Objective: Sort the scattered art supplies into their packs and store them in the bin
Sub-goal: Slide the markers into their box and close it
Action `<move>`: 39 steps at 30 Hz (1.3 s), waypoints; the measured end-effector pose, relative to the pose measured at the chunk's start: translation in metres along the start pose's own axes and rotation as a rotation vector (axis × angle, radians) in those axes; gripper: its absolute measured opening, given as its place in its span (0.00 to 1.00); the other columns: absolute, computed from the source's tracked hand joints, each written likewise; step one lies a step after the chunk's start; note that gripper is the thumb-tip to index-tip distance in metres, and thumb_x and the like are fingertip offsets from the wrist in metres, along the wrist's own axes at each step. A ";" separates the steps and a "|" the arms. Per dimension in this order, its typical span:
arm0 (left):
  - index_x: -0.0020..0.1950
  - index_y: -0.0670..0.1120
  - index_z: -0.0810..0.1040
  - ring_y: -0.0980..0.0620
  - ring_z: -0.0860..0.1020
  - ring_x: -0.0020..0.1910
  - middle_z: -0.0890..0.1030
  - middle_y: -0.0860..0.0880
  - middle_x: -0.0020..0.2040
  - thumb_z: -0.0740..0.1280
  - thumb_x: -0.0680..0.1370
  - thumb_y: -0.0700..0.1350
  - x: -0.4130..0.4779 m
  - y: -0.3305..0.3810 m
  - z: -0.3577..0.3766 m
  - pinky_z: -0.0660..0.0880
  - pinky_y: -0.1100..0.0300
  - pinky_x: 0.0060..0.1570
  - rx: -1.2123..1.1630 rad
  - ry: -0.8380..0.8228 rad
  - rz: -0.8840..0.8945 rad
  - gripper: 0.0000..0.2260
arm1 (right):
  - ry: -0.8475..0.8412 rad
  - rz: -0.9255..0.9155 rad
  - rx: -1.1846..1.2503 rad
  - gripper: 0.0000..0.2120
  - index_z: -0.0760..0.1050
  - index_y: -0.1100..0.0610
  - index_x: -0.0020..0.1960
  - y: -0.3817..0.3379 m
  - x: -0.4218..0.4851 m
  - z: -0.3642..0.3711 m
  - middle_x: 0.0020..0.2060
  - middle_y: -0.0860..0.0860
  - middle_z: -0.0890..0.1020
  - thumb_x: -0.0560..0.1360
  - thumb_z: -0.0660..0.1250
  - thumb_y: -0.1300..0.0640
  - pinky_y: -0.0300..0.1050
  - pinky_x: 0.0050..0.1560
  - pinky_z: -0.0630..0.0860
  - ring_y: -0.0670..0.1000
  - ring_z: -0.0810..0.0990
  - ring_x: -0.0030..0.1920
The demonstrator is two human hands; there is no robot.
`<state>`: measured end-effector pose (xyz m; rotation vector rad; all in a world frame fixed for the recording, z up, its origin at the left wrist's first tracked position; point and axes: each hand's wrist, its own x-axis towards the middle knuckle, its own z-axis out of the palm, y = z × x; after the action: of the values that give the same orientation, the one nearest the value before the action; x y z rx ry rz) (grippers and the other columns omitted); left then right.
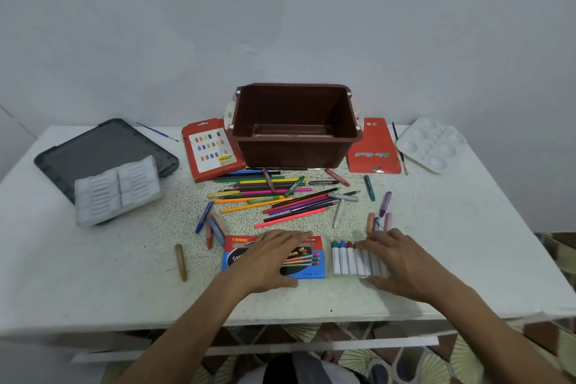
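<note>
A brown plastic bin [294, 153] stands empty at the back middle of the table. In front of it lies a scatter of coloured pencils [274, 196] and loose crayons [213, 226]. My left hand [274, 259] rests flat, fingers straight, on a blue and red crayon box [311, 271] near the front edge. My right hand [402, 262] lies with straight fingers over a clear tray of white-bodied crayons [344, 259] just right of that box. Two orange packs, one [210, 150] left of the bin and one [374, 150] right of it, lie flat.
A grey lid [93, 150] with a white moulded insert tray [118, 190] on it sits at the left. A white paint palette [431, 143] and thin brushes [400, 150] lie at the back right. One crayon [180, 262] lies alone front left. The table edge runs just below my hands.
</note>
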<state>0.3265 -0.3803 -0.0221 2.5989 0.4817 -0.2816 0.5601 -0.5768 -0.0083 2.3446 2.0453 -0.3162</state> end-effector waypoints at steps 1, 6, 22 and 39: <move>0.79 0.62 0.46 0.53 0.54 0.77 0.56 0.57 0.79 0.72 0.75 0.57 0.000 -0.002 -0.001 0.53 0.52 0.74 -0.015 -0.007 0.004 0.42 | -0.003 0.000 -0.003 0.30 0.70 0.46 0.69 -0.001 0.000 0.001 0.61 0.48 0.77 0.70 0.67 0.36 0.50 0.49 0.77 0.52 0.75 0.53; 0.78 0.64 0.45 0.53 0.55 0.76 0.57 0.56 0.78 0.72 0.74 0.57 0.002 -0.012 -0.007 0.54 0.54 0.73 -0.046 -0.049 0.021 0.43 | -0.030 -0.009 -0.007 0.31 0.67 0.46 0.72 -0.010 0.007 0.006 0.64 0.49 0.75 0.72 0.66 0.36 0.50 0.56 0.74 0.53 0.73 0.59; 0.77 0.66 0.50 0.57 0.56 0.75 0.59 0.60 0.77 0.73 0.72 0.60 0.003 -0.019 0.004 0.54 0.54 0.72 -0.134 -0.009 0.035 0.41 | -0.029 -0.039 0.073 0.33 0.65 0.44 0.74 -0.034 0.026 0.014 0.66 0.46 0.74 0.73 0.64 0.33 0.46 0.58 0.69 0.51 0.71 0.59; 0.77 0.65 0.51 0.58 0.56 0.73 0.59 0.61 0.76 0.72 0.73 0.60 0.002 -0.021 0.010 0.55 0.55 0.71 -0.150 0.059 0.020 0.40 | 0.480 0.348 0.175 0.13 0.78 0.56 0.56 -0.037 0.009 0.032 0.48 0.53 0.80 0.73 0.73 0.55 0.47 0.38 0.76 0.56 0.78 0.46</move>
<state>0.3194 -0.3672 -0.0403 2.4701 0.4775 -0.1566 0.5198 -0.5676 -0.0366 3.0656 1.7561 0.0926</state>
